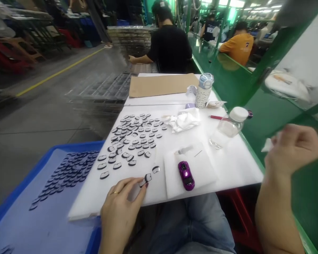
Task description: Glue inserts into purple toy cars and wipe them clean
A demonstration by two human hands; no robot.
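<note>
The left hand (122,204) pinches a part (147,177) over the table (91,199), the blurred right hand (294,148) seems closed on tissue (267,145), loose parts (117,165) remain, and tray (58,225) rows (74,173) look done.

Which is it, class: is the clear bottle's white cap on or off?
On: the white cap covers the top of the clear bottle.

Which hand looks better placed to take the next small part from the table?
Probably the left hand: its fingertips touch one of the small parts on the table. The right hand is curled past the table's edge, over the green bench, farther away.
</note>
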